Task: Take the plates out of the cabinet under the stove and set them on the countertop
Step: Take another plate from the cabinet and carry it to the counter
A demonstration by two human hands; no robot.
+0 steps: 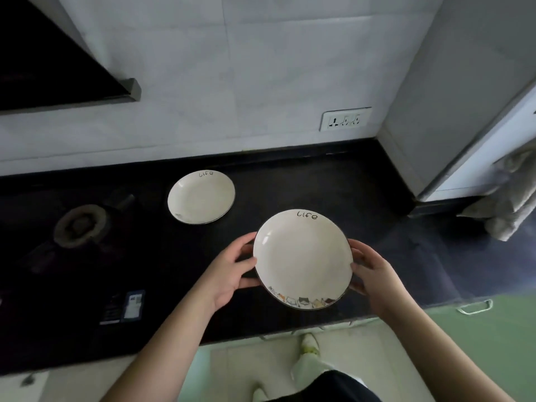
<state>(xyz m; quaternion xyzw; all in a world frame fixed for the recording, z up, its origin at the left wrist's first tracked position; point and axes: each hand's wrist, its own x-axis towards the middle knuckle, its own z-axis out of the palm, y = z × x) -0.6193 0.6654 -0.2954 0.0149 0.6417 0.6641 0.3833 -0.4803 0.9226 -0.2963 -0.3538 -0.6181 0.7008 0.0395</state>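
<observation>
I hold a white plate [303, 259] with "life" written on its far rim and small cat pictures on its near rim, above the black countertop [333, 187]. My left hand [229, 274] grips its left edge and my right hand [374, 274] grips its right edge. A second white "life" plate [201, 197] lies flat on the countertop farther back and to the left, apart from the held one. The cabinet under the stove is out of view.
A gas burner [79, 226] sits in the dark stove top at left. A range hood [58, 68] hangs above it. A wall socket [345, 118] is on the tiled wall. A white appliance with a cloth [510, 204] stands at right. My foot [310, 343] shows below.
</observation>
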